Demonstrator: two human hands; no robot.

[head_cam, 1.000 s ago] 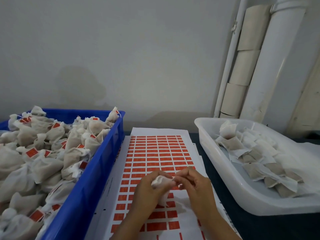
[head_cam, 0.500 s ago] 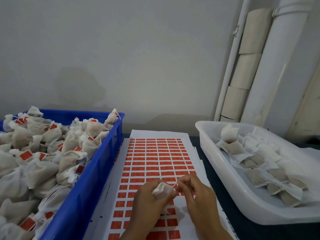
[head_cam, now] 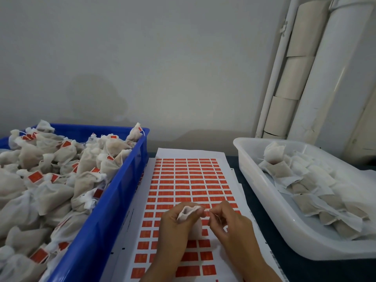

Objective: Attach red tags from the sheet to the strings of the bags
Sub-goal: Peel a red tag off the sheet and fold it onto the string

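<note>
Bags already tagged fill the blue crate (head_cam: 114,202) on the left, and untagged ones lie in the white tub (head_cam: 264,202) on the right, so the work looks well along but unfinished. Between them lies the sheet of red tags (head_cam: 189,180), with gaps in its near rows beside the hands. Above the sheet, the left hand (head_cam: 175,228) has its fingers curled round one bag (head_cam: 188,212), gripping it just below its gathered mouth. The right hand (head_cam: 230,224) meets it, fingertips pinched together at the bag's mouth on what I take for the string, too fine to see. To do this well, pull the string taut and clear of the cloth, then fold a tag squarely around it so the edges match.
</note>
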